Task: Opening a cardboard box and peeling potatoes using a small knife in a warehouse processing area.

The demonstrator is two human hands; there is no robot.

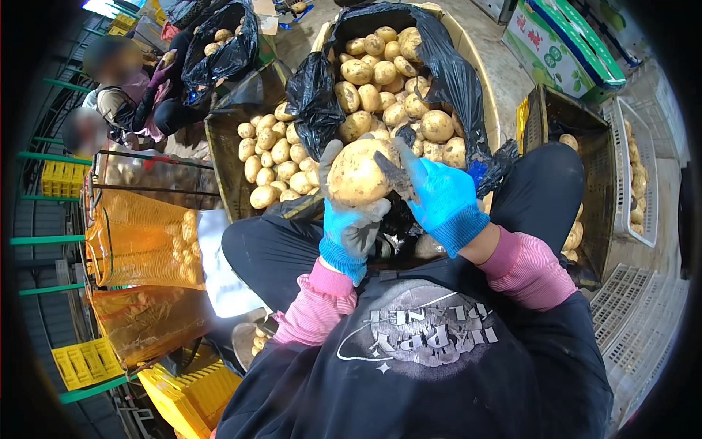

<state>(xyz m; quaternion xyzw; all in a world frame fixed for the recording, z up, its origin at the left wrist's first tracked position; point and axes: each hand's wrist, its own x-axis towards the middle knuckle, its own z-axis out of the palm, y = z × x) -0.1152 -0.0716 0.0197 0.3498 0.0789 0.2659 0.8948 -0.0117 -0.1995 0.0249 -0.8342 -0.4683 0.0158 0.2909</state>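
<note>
My left hand (351, 219), in a blue knit glove with grey coating, holds a large yellow potato (359, 173) with patches of soil on its skin. Close at the potato's right side is my right hand (433, 189), gloved the same way. Its dark, soiled fingertips meet or nearly meet the potato; whether something thin is between them I cannot tell. Just beyond both hands stands a cardboard box (482, 71) lined with a black plastic bag (449, 71) and full of loose potatoes (384, 71). Left of it, smaller potatoes (274, 148) fill a dark crate (227, 159).
At right are a dark crate (595, 159), a white basket (650, 181) of potatoes and a green-and-white carton (559, 49). Orange mesh sacks (142, 236) and a yellow crate (189, 392) stand at left. Two people sit at upper left, one gloved hand (162, 74) holding a potato.
</note>
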